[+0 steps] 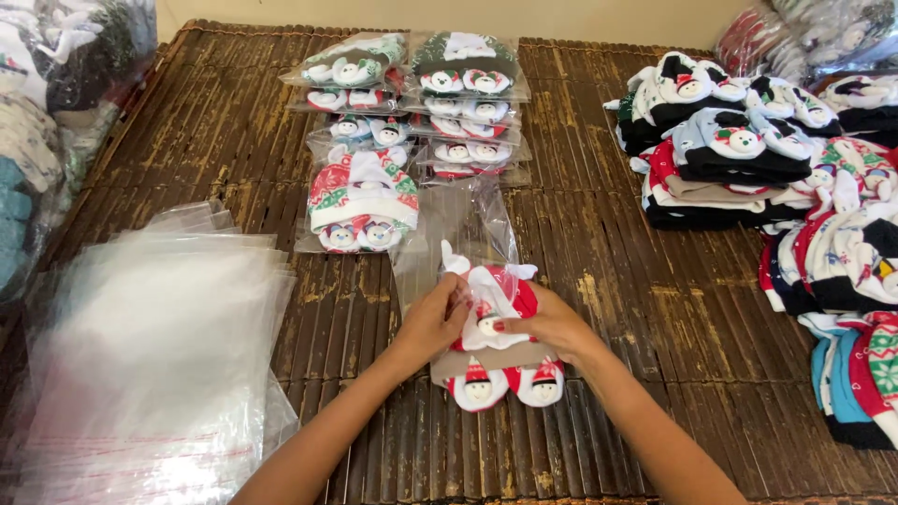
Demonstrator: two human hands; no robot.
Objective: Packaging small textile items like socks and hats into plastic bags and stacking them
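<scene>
Both hands, left hand [432,323] and right hand [552,324], pinch the red snowman hat [494,323] between closed fingers, just below the clear bag [458,224].

A red-and-white knitted snowman hat set [494,329] on a dark brown slatted bamboo mat [234,131]; at nine o'clock, clear glossy plastic bags [150,355].

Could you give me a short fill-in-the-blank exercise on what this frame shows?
1. Both hands, left hand and right hand, grip a red and white ____ item with snowman faces.
2. It is partly inside a clear ____ bag.
3. The stack of empty bags lies on the person's ____ side.
4. The table is covered by a brown ____ mat.

Missing words: knitted; plastic; left; bamboo
</scene>
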